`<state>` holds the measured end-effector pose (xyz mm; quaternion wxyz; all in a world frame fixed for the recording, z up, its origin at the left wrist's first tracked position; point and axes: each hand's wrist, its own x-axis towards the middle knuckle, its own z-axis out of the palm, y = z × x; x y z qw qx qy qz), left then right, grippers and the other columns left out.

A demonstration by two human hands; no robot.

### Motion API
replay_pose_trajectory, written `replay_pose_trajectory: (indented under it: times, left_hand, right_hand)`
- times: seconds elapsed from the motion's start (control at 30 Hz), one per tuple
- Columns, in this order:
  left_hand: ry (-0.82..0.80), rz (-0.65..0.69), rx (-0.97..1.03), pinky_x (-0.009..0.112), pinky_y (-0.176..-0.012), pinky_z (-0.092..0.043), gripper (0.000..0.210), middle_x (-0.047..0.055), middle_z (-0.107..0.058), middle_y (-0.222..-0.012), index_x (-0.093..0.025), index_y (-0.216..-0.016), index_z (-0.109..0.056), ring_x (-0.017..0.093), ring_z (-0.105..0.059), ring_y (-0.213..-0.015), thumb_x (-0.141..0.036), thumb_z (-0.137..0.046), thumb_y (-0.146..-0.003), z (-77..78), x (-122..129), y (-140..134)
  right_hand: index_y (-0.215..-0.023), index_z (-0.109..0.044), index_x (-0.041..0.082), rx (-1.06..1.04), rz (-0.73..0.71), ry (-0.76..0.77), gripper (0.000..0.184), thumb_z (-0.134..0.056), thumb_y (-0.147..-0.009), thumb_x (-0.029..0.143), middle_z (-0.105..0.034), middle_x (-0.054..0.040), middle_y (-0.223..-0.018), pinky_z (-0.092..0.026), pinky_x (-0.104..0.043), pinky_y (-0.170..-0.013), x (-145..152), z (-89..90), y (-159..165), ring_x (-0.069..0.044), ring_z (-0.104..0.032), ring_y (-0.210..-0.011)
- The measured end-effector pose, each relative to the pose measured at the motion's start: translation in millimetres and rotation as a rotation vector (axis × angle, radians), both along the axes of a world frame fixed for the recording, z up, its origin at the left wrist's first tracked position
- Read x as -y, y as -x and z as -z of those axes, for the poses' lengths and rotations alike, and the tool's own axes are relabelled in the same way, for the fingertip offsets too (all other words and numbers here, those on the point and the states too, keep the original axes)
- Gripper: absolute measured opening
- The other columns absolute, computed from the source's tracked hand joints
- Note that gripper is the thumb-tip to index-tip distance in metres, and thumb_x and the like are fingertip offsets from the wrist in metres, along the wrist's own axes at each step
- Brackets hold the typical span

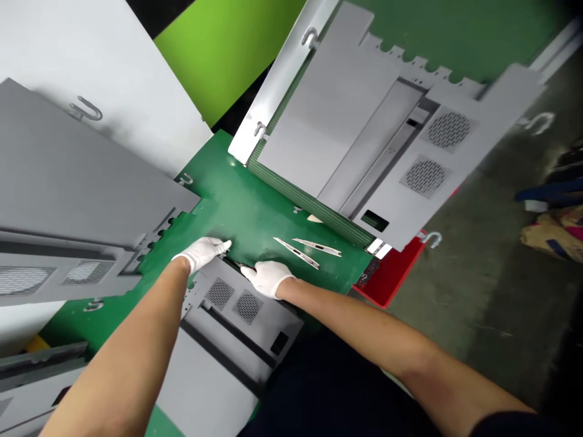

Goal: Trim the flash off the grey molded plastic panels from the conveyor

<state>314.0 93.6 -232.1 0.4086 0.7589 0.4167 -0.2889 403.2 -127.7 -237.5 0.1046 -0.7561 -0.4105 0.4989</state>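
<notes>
A grey sheet-metal panel [262, 312] with two round vent grilles and a rectangular cutout lies tilted in front of me on the green table. My left hand [204, 252], in a white glove, is closed on its far left corner, thumb and forefinger along the edge. At the panel's far edge, my gloved right hand [268, 278] is closed around a slim tool [243, 265]; just a short dark tip shows, the rest being hidden in the fingers. Beyond that hand, two slim utility knives [297, 252] lie side by side on the table.
Another grey panel [328, 115] rests on a green roller conveyor [310, 203] with hooks along its rails. At left a large grey panel [82, 176] leans by a white board [91, 54]. A red bin [396, 276] sits under the conveyor's right corner.
</notes>
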Motion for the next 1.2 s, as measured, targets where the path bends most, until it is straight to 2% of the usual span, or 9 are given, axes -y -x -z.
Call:
replay_pose_trajectory:
  times: [0.13,0.27,0.53,0.8,1.0,1.2]
  left_hand:
    - [-0.089,0.050,-0.116,0.031,-0.066,-0.042,0.044,0.003,-0.067,-0.068,-0.020,-0.068,-0.068,0.019,-0.055,-0.064,-0.063,-0.060,-0.075,6.3,1.2,-3.3]
    - [-0.086,0.045,-0.088,0.030,-0.063,-0.040,0.042,0.002,-0.064,-0.064,-0.021,-0.068,-0.065,0.017,-0.052,-0.060,-0.061,-0.057,-0.078,7.0,3.5,1.1]
    - [-0.033,0.010,0.011,0.030,-0.064,-0.041,0.052,0.001,-0.066,-0.067,-0.019,-0.069,-0.063,0.016,-0.051,-0.061,-0.070,-0.055,-0.077,5.7,2.3,11.6]
    - [-0.026,-0.014,0.031,0.031,-0.065,-0.042,0.051,0.003,-0.069,-0.070,-0.019,-0.070,-0.066,0.018,-0.055,-0.064,-0.069,-0.056,-0.077,16.4,-0.3,16.0]
    - [-0.040,-0.032,0.041,0.031,-0.063,-0.042,0.053,0.004,-0.069,-0.070,-0.020,-0.072,-0.069,0.018,-0.055,-0.063,-0.071,-0.056,-0.076,25.5,-2.1,20.2]
    - [-0.053,-0.038,0.042,0.031,-0.061,-0.041,0.053,0.003,-0.067,-0.068,-0.020,-0.073,-0.070,0.017,-0.051,-0.060,-0.071,-0.056,-0.075,26.7,-3.4,21.5]
  right_hand:
    - [-0.107,-0.071,0.013,-0.035,-0.057,0.006,0.089,-0.011,-0.091,0.076,-0.074,-0.0199,-0.102,-0.053,-0.046,-0.085,-33.9,6.7,8.3,-0.035,-0.069,-0.101]
    - [-0.109,-0.071,0.011,-0.040,-0.064,0.028,0.094,-0.006,-0.090,0.076,-0.072,-0.0234,-0.105,-0.052,-0.049,-0.086,-45.5,11.6,14.2,-0.037,-0.068,-0.102]
    - [-0.109,-0.070,0.012,-0.037,-0.059,0.038,0.095,-0.006,-0.089,0.079,-0.073,-0.0217,-0.104,-0.052,-0.046,-0.085,-48.5,16.5,18.1,-0.035,-0.069,-0.100]
    - [-0.109,-0.071,0.015,-0.026,-0.060,0.050,0.091,-0.008,-0.089,0.078,-0.073,-0.0214,-0.106,-0.052,-0.046,-0.085,-53.2,14.9,19.0,-0.035,-0.069,-0.101]
    - [-0.109,-0.070,0.014,0.023,-0.146,0.014,0.087,-0.008,-0.092,0.073,-0.073,-0.0221,-0.104,-0.053,-0.048,-0.083,-58.0,17.4,15.3,-0.036,-0.069,-0.099]
    - [-0.102,-0.073,0.011,0.073,-0.208,-0.014,0.087,-0.006,-0.095,0.066,-0.074,-0.0234,-0.097,-0.053,-0.046,-0.082,-60.8,20.5,19.5,-0.035,-0.070,-0.096]
